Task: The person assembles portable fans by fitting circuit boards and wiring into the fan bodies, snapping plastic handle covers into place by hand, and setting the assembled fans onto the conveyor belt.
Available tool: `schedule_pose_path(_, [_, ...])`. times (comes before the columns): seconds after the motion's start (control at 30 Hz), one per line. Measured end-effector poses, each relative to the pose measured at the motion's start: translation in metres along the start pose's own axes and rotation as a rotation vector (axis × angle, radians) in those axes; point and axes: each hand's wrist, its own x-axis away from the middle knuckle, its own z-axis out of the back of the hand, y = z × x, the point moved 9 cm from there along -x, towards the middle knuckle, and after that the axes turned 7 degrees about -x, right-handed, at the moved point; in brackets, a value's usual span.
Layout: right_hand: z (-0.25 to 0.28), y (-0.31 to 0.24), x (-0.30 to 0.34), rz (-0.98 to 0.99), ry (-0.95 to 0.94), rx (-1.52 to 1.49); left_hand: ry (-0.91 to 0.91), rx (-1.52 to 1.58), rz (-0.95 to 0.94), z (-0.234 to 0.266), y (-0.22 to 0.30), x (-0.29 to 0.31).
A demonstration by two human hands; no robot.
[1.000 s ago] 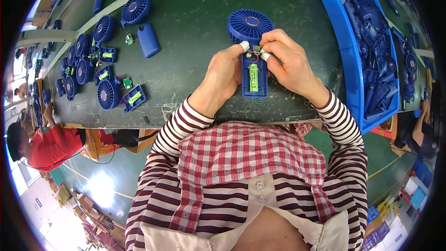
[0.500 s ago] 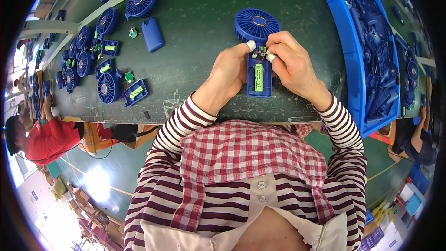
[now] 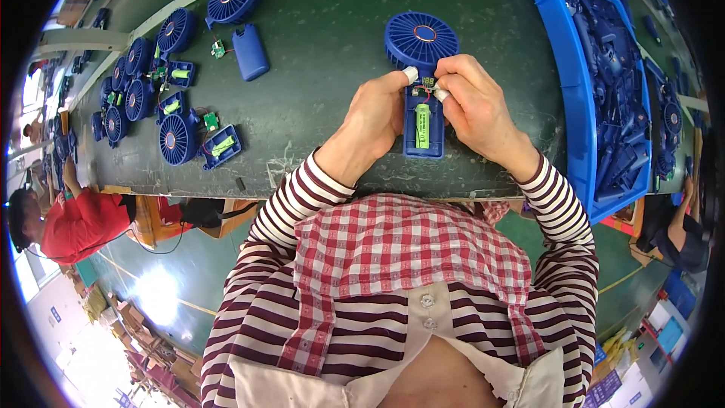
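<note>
Blue fan (image 3: 421, 35), handle open, on or just above counter (image 3: 325, 45), between hands. Left hand (image 3: 373, 117) clasps handle; right hand (image 3: 479, 108) pinches circuit board (image 3: 428, 81) at right edge. Possible trouble: rough push could snag red wires (image 3: 433, 96); tilting might dislodge green battery (image 3: 423, 127).

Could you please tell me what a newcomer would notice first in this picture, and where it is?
Probably the blue fan near the centre, its green battery exposed, with the person's left grip holding it and the right grip at its neck. Next comes the large blue bin at right, filled with blue plastic parts. At left, a cluster of similar fans also stands out.
</note>
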Motion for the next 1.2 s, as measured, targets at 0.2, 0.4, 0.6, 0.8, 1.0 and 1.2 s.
schedule_pose_path(0.2, [-0.003, -0.008, 0.001, 0.055, -0.02, 0.06, -0.037, -0.041, 0.027, -0.001, -0.003, 0.003])
schedule_pose_path(0.4, [-0.01, -0.008, 0.001, 0.058, -0.122, 0.085, -0.053, -0.023, -0.002, 0.002, -0.006, -0.003])
schedule_pose_path(0.6, [-0.015, -0.008, 0.001, 0.056, -0.21, 0.128, -0.112, -0.141, 0.013, 0.002, -0.001, 0.002])
schedule_pose_path(0.8, [-0.017, -0.005, 0.002, 0.05, -0.221, 0.118, -0.136, -0.157, 0.025, 0.004, -0.006, -0.003])
schedule_pose_path(1.0, [-0.015, -0.003, 0.005, 0.042, -0.193, 0.113, -0.202, -0.246, 0.026, 0.0, -0.009, 0.0])
schedule_pose_path(1.2, [-0.015, -0.003, 0.005, 0.06, -0.192, 0.102, -0.064, -0.379, -0.007, 0.002, -0.007, 0.0])
